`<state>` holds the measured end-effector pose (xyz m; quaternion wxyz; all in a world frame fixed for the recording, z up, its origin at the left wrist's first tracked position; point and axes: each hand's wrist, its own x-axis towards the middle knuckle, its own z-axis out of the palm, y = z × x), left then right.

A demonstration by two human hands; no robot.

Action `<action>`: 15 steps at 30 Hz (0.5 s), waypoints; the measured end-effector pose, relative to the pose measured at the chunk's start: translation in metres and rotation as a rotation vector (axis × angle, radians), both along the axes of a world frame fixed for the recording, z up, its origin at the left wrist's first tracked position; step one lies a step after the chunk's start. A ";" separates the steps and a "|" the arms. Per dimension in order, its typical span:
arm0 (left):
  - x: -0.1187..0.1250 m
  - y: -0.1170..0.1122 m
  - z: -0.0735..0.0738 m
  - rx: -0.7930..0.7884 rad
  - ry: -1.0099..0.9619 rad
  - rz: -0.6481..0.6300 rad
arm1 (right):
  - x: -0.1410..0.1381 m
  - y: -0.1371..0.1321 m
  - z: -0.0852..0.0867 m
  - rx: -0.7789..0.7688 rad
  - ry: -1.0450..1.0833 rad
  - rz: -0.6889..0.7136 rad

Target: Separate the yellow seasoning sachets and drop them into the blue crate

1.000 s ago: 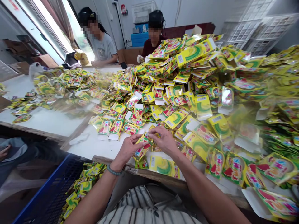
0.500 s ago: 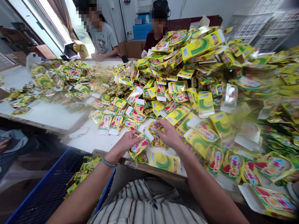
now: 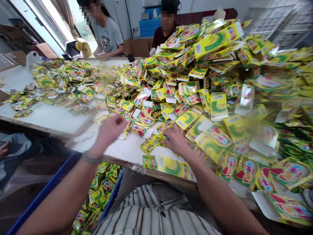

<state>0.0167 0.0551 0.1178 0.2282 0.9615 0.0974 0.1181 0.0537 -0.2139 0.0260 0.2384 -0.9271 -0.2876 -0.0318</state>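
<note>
My left hand [image 3: 110, 132], smeared by motion, hovers over the near table edge beside several yellow-green cartons with watermelon pictures. Its fingers reach toward these cartons, and I cannot make out whether they touch one. A carton [image 3: 140, 128] with a white flap lies just right of them. My right hand [image 3: 176, 139] rests low on the table, its fingers bent over small shiny yellow packets. More of these packets [image 3: 149, 143] lie loose to its left. Near the table edge are a green packet [image 3: 149, 161] and a flat yellow carton [image 3: 173, 167].
A large heap of cartons [image 3: 215, 45] rises at the back right, spreading left across the white table [image 3: 61, 119]. Below the table edge, a blue basket [image 3: 52, 182] holds many filled-looking cartons [image 3: 102, 192]. Two people [image 3: 107, 34] sit across the table; another person's hand [image 3: 4, 148] shows at far left.
The carton my left hand held over the table has left that hand; the hand has moved left toward other cartons. My right hand stays at the small packets, which now show more openly.
</note>
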 end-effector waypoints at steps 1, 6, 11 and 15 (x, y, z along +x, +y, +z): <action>-0.010 -0.018 -0.015 -0.004 0.143 -0.085 | 0.001 0.000 0.001 0.042 -0.007 -0.009; -0.051 -0.073 -0.068 0.114 0.344 -0.232 | -0.001 0.003 0.003 0.166 -0.060 -0.037; -0.053 -0.074 -0.082 -0.005 0.405 -0.297 | -0.001 0.008 0.000 0.146 -0.064 -0.103; -0.056 -0.077 -0.091 -0.161 0.338 -0.185 | -0.001 0.004 -0.001 0.281 -0.276 -0.104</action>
